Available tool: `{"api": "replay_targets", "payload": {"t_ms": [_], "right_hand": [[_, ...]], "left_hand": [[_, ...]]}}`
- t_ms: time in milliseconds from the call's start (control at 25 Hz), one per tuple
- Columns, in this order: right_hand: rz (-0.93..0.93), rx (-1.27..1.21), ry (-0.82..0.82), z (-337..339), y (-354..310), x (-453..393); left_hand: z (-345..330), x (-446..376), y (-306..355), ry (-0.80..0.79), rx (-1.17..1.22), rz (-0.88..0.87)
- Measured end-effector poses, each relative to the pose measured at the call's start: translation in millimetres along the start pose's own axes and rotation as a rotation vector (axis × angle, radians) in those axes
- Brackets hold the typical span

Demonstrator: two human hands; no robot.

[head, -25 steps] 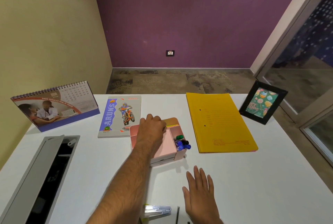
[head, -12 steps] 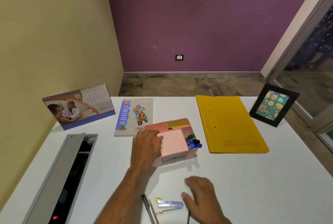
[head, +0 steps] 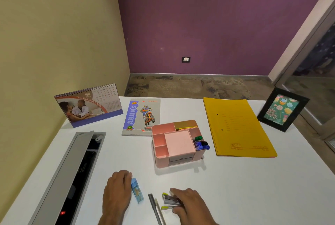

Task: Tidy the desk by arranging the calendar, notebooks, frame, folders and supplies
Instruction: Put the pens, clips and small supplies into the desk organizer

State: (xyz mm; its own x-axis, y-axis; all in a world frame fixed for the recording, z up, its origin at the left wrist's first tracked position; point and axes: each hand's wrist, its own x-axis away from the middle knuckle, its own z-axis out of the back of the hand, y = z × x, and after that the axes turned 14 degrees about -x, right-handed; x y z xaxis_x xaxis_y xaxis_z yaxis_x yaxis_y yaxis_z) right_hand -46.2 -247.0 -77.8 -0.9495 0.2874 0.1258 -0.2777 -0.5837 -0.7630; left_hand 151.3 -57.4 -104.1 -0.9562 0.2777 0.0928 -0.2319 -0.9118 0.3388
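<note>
My left hand (head: 117,191) rests palm down on the white desk (head: 235,188), its thumb side against a small clear blue case (head: 137,192). My right hand (head: 190,204) grips a silver stapler (head: 169,200) between fingers and thumb at the near edge. Two pens (head: 155,209) lie between the hands. The pink organiser (head: 176,143) with markers (head: 201,144) stands mid-desk. Behind it lies the motorbike notebook (head: 141,116). The desk calendar (head: 88,105) stands far left, the yellow folder (head: 237,127) lies right, and the black photo frame (head: 282,109) stands far right.
A grey cable tray (head: 72,174) with its lid open runs along the desk's left side. A yellow wall is at the left, a purple wall behind, and a glass door at the right.
My left hand let go of the pink organiser and drew back to the near edge beside the blue case. My right hand closed round the stapler. The view shifted left.
</note>
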Motion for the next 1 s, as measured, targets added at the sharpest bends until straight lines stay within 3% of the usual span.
{"api": "replay_targets", "payload": {"t_ms": [240, 400, 520, 720, 840, 1000], "right_hand": [[-0.068, -0.539, 0.323, 15.9, -36.7, -18.9], [-0.063, -0.615, 0.373, 34.8, -66.5, -46.7], [-0.008, -0.664, 0.369, 42.1, -86.8, -58.4], [-0.046, -0.754, 0.407, 39.4, -93.5, -68.5], [-0.076, -0.580, 0.427, 13.5, -84.9, -58.9], [0.309, 0.094, 0.024, -40.3, -62.0, -39.3]], "left_hand": [[13.7, 2.2, 18.0, 0.066, 0.258, -0.100], [43.4, 8.6, 68.9, 0.003, 0.747, -0.304], [61.1, 2.5, 99.7, -0.053, 0.783, -0.518], [79.4, -30.8, 107.3, -0.079, 0.772, -0.495], [96.1, -52.0, 112.9, 0.011, 0.750, -0.448], [105.5, -74.2, 126.2, 0.001, 0.516, -0.389]]}}
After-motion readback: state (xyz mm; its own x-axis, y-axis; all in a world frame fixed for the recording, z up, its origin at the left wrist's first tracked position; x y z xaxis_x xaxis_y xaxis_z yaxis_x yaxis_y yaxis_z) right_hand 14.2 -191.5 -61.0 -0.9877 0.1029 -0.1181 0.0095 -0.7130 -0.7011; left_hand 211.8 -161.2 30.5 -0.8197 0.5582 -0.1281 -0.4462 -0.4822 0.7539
